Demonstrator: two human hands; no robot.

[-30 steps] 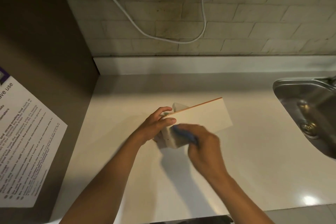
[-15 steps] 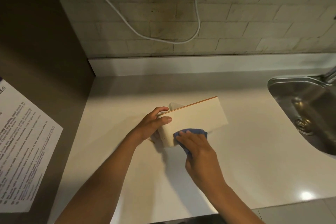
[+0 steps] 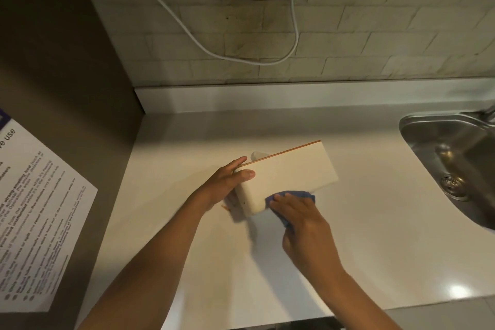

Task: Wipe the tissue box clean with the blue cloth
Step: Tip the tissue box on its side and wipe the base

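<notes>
The tissue box (image 3: 288,177) sits tipped on the white counter (image 3: 375,236), left of the sink (image 3: 452,158). The left hand (image 3: 227,182) grips its left end, thumb curled onto the near face and fingers wrapped over the top edge. The right hand (image 3: 297,211) presses the blue cloth (image 3: 300,195) against the lower near face, fingers close together and roughly straight. The likely risk is the box pivoting or sliding rightward if the wiping pressure outweighs that one-ended grip; the far face probably remains uncleaned.
</notes>
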